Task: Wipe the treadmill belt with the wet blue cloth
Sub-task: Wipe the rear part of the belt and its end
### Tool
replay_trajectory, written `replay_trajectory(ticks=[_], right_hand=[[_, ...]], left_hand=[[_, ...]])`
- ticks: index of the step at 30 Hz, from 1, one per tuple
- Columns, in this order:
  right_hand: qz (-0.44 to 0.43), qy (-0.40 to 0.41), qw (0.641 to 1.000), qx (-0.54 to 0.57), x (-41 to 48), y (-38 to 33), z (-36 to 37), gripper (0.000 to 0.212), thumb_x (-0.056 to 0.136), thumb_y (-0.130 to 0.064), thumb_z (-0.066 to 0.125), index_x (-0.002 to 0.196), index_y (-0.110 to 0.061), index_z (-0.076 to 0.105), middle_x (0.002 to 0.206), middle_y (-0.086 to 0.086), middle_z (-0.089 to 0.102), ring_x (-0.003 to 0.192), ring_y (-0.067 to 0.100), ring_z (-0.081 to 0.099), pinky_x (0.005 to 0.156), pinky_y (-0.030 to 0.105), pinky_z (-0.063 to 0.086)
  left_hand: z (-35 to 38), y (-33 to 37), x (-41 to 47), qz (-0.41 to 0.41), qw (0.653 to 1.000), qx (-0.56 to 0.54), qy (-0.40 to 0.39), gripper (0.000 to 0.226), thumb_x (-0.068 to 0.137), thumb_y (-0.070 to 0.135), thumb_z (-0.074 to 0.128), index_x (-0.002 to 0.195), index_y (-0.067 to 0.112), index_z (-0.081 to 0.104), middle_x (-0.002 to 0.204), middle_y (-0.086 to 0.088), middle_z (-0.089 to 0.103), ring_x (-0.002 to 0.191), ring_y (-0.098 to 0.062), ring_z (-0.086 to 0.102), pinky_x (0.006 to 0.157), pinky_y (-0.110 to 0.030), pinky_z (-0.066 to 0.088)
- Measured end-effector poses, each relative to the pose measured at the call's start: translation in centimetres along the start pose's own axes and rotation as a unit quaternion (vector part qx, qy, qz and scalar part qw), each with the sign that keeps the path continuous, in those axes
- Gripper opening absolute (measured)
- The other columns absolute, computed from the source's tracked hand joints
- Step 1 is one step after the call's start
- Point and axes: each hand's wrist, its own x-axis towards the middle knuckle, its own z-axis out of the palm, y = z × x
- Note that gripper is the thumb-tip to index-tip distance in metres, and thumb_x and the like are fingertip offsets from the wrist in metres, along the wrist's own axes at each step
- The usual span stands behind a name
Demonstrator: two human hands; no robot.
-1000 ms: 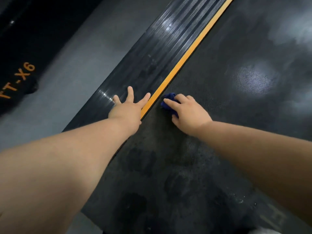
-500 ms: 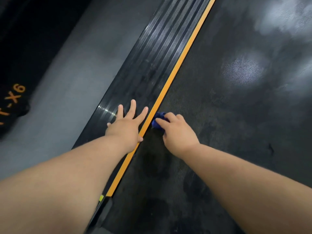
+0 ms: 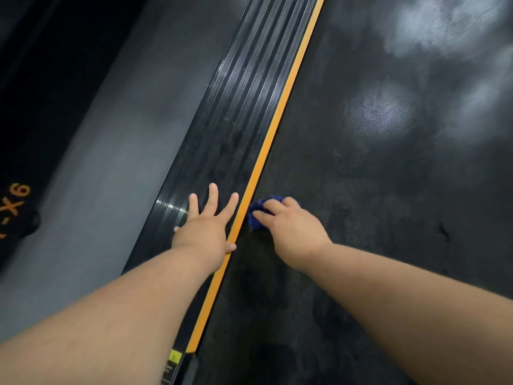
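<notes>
Right hand (image 3: 291, 229) curled around blue cloth (image 3: 256, 215) on belt (image 3: 361, 195); left hand (image 3: 205, 227) flat, fingers splayed, on side rail (image 3: 236, 120).

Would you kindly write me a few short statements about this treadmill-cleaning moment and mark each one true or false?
1. The right hand holds the blue cloth against the treadmill belt. True.
2. The left hand lies flat, fingers spread, on the ribbed side rail. True.
3. The blue cloth lies on the side rail. False: it is on the belt, just right of the orange stripe.
4. The left hand holds a spray bottle. False: it holds nothing.
5. Orange lettering shows at the left edge of the view. True.
</notes>
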Motion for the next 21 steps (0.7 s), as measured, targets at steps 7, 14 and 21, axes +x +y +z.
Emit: replay_trajectory(ticks=[7,14,21], right_hand=[[0.170,0.092,0.981,0.030,5.3,1.3,-0.9,0.051,0.088,-0.006,0.051,0.137,-0.018,0.040,0.134,0.002,0.040,0.117,0.028,0.036,0.086,0.040,0.048],[0.035,-0.012,0.996,0.077,-1.4,-2.8,1.7,0.060,0.088,-0.009,0.054,0.142,-0.027,0.037,0.140,-0.003,0.036,0.121,0.024,0.033,0.096,0.042,0.044],[0.255,0.115,0.959,0.039,1.1,6.0,-0.4,0.060,0.086,-0.006,0.047,0.142,-0.022,0.037,0.138,0.002,0.041,0.114,0.032,0.038,0.095,0.041,0.043]], left_hand=[[-0.1,0.0,0.2,-0.003,1.000,0.004,-0.015,0.101,0.091,0.037,0.060,0.141,0.043,-0.028,0.150,0.002,-0.040,0.142,-0.035,-0.023,0.106,-0.057,0.035],[-0.5,-0.1,0.1,0.009,0.999,-0.025,-0.027,0.102,0.091,0.033,0.062,0.143,0.043,-0.024,0.149,0.002,-0.041,0.141,-0.035,-0.025,0.108,-0.064,0.025],[0.2,-0.3,0.9,0.013,1.000,-0.021,-0.009,0.105,0.090,0.032,0.064,0.142,0.044,-0.026,0.148,0.002,-0.041,0.141,-0.036,-0.025,0.108,-0.064,0.024]])
